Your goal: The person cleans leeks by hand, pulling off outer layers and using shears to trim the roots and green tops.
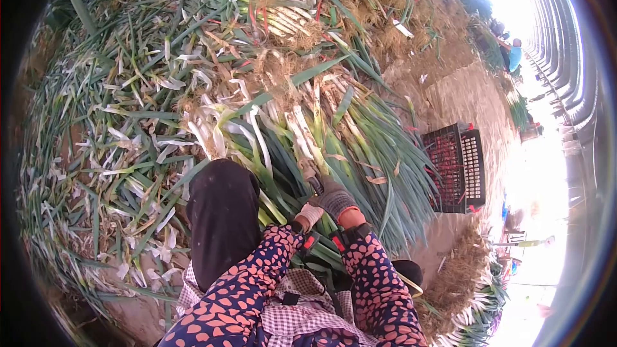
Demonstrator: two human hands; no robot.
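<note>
My left hand (pixel 311 214), partly in a pale glove, is low in the middle, its fingers closed around green onion stalks. Beside it, my right hand (pixel 335 199) in a grey glove is closed on the same stalks (pixel 304 133), whose white, soil-stained ends point up and away from me. The two hands nearly touch. Under and right of them spreads a large pile of green onions (pixel 379 128) with long green leaves. Loose peeled white stems (pixel 247 132) lie left of the hands, near my dark-covered knee (pixel 222 218).
A black crate (pixel 472 166) with red things inside stands at the right. Leaf scraps (pixel 116 148) cover the ground at left. Bundled onions (pixel 286 20) with roots lie at the top. Another person (pixel 514 56) is far off at upper right. A root heap (pixel 456 276) lies lower right.
</note>
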